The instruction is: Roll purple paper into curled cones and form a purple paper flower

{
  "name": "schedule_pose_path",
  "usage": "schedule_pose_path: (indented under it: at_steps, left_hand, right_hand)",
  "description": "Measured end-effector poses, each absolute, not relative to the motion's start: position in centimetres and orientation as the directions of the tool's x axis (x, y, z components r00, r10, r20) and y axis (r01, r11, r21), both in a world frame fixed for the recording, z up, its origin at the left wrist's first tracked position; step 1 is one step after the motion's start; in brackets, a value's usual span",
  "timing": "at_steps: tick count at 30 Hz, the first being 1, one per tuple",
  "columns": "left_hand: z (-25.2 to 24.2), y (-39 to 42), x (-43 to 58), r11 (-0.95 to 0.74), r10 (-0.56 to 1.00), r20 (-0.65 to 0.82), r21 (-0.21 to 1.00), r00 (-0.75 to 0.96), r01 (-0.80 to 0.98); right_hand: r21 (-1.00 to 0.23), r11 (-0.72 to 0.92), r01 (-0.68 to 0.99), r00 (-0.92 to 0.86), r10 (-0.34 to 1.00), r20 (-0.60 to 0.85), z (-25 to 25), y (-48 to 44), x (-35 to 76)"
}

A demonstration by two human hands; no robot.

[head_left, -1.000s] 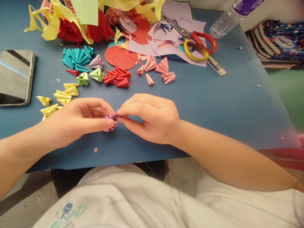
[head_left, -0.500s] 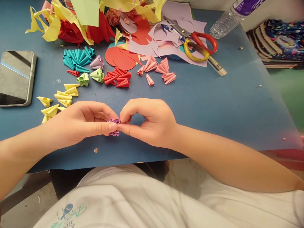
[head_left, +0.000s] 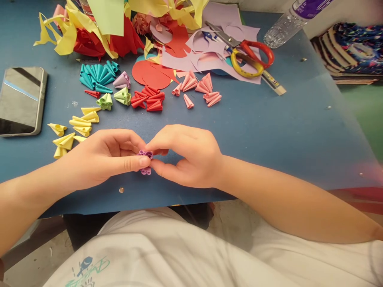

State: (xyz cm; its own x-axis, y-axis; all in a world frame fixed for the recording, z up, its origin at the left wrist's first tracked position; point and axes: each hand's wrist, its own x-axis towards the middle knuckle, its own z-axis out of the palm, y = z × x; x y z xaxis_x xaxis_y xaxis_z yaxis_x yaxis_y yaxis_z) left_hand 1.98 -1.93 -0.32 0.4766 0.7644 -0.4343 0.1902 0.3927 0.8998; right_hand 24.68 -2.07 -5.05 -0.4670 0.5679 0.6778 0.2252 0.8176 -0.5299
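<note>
A small cluster of purple rolled paper cones [head_left: 146,170] is pinched between the thumb and fingers of my left hand [head_left: 110,157], just above the blue table near its front edge. My right hand [head_left: 191,155] meets it from the other side, thumb and fingertips pressed on the cluster's right edge. Fingers cover much of the cluster. Yellow paper cones [head_left: 82,123] lie beyond my left wrist. Farther back are teal cones [head_left: 97,73], green cones [head_left: 122,95], red cones [head_left: 149,97] and pink cones [head_left: 206,85].
A phone [head_left: 22,99] lies at the left. Scissors [head_left: 248,56] rest on lilac paper scraps [head_left: 179,59], with a cutter [head_left: 273,83] beside them. A plastic bottle [head_left: 284,28] lies at the back right. Yellow paper strips [head_left: 64,36] pile up at the back.
My right fingers have spread from a tight pinch at the cluster's edge to a wider hold, the index finger shifting left over its top. My left hand keeps its grip.
</note>
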Motion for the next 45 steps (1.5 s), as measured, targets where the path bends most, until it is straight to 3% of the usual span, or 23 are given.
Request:
schedule_pose_path:
  at_steps: [15, 21, 29, 34, 45]
  left_hand:
    - [-1.4, -2.1, 1.8, 0.510, 0.734, -0.439, 0.860, 0.518, 0.008]
    - [-0.9, -1.9, 1.8, 0.492, 0.733, -0.452, 0.868, 0.508, 0.062]
    - [-1.1, -1.3, 1.5, 0.519, 0.701, -0.462, 0.853, 0.543, 0.055]
    - [-1.3, -1.2, 1.0, 0.589, 0.713, -0.502, 0.808, 0.489, -0.029]
    - [-1.3, -1.2, 1.6, 0.570, 0.712, -0.460, 0.820, 0.531, -0.055]
  right_hand:
    - [-0.529, 0.809, 0.254, -0.378, 0.587, 0.716, -5.0, -2.5, 24.4]
    - [-0.542, 0.819, 0.186, -0.463, 0.560, 0.687, -5.1, -1.9, 24.8]
    - [-0.659, 0.750, 0.064, -0.508, 0.592, 0.625, -5.0, -1.2, 25.2]
    - [-0.619, 0.784, 0.047, -0.478, 0.561, 0.675, -5.1, -1.0, 25.2]
    - [-0.490, 0.852, 0.185, -0.464, 0.516, 0.720, -5.3, -1.2, 24.9]
